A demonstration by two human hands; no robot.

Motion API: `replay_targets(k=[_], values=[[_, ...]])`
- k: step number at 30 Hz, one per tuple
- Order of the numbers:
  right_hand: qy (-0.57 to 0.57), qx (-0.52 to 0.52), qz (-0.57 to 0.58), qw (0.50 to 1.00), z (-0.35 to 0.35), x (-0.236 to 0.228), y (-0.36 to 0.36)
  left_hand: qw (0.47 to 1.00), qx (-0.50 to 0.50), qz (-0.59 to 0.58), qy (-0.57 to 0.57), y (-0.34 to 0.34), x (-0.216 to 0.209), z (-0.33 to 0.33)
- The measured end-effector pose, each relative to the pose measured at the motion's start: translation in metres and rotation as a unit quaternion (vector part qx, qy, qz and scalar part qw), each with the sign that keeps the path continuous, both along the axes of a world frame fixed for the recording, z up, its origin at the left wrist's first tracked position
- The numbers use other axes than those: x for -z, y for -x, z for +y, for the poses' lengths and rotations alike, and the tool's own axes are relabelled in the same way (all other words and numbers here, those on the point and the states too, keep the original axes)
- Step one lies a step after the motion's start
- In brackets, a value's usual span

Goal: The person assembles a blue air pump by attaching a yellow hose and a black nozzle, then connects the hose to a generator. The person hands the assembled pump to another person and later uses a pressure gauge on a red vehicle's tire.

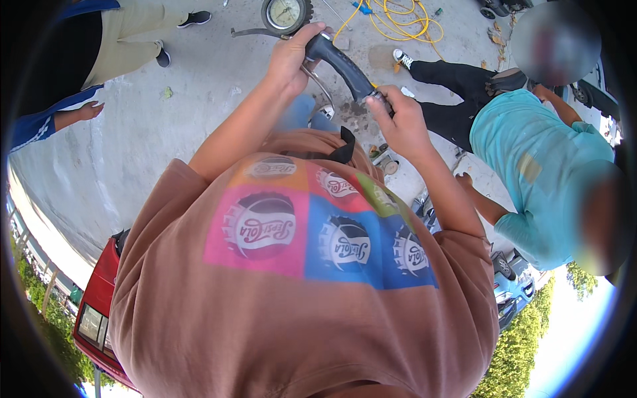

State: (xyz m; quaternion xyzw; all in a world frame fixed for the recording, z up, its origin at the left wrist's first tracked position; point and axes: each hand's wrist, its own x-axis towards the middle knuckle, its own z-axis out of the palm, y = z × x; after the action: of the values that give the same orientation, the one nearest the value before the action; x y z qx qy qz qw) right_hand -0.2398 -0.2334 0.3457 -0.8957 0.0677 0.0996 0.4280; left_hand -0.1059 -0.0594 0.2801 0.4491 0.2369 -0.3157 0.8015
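Note:
A tire inflator gun [340, 65] with a curved black handle lies across both my hands in front of my chest. My left hand [292, 60] wraps around its upper end, just below the round dial gauge [285, 13] in a black rubber rim. A thin metal lever [320, 86] hangs along the handle's underside, apart from the grip. My right hand [400, 119] pinches the handle's lower end, at a metal fitting [376, 95]. From the gauge end, a short dark tube [255, 32] sticks out to the left.
A coiled yellow hose [405, 26] lies on the concrete ground ahead. To the right stands a person in a turquoise shirt [524, 139], close to my right arm. Another person in beige trousers [136, 40] stands at the left. A red vehicle [99, 285] shows at lower left.

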Motion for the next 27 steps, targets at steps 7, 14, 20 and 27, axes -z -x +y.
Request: replay_targets(k=[7,14,20,27], values=[[-0.33,0.093,0.217,0.914,0.052,0.008,-0.04,1.0,0.029,-0.008,0.009,-0.038,0.004,0.052],[-0.09,-0.049,0.144,0.984,0.057,0.045,-0.05,1.0,0.005,0.016,-0.021,-0.007,0.01,0.075],[-0.137,-0.085,0.215,0.963,0.057,0.05,-0.076,0.992,-0.02,-0.044,-0.114,0.0,0.003,0.095],[-0.161,-0.252,0.253,0.92,0.09,0.059,-0.123,0.966,-0.161,-0.085,-0.183,0.018,-0.008,0.121]])
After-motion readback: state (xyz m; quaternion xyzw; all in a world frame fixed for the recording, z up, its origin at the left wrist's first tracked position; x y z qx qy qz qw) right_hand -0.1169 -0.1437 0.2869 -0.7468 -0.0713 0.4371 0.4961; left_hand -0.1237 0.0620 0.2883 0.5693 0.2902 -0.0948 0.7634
